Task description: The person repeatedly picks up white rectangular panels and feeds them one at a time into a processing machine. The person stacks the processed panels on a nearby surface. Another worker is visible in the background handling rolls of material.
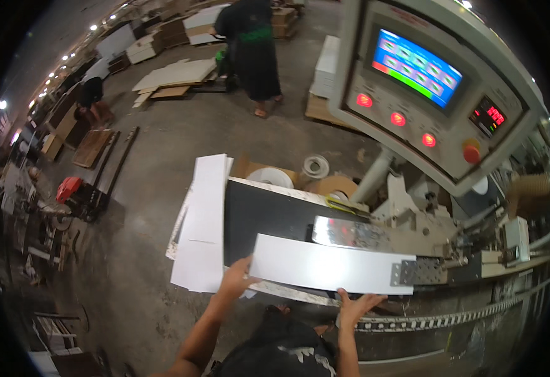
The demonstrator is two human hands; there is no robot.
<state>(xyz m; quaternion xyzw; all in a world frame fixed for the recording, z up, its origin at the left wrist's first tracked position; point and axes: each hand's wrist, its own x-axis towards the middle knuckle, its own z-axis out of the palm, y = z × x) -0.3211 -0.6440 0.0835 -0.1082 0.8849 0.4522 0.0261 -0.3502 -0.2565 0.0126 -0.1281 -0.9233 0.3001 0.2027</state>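
A long white panel (325, 267) lies flat across the dark work surface (259, 213) of a machine. Its right end reaches a dark metal plate with holes (423, 272). At the panel's left end, my left hand (236, 278) grips the corner. Against the near long edge, my right hand (355, 308) rests with thumb and fingers spread apart, pointing along the edge. Just left of my left hand, several white panels (203, 226) are stacked unevenly, overhanging the table's left end.
A control box (438, 94) with a lit screen, red lights and a red knob stands at the far right. Behind the table lie rolls of edge tape (316, 166). A slotted rail (438, 322) runs along the near side. A red-topped pallet jack (71, 187) and two other people are farther off.
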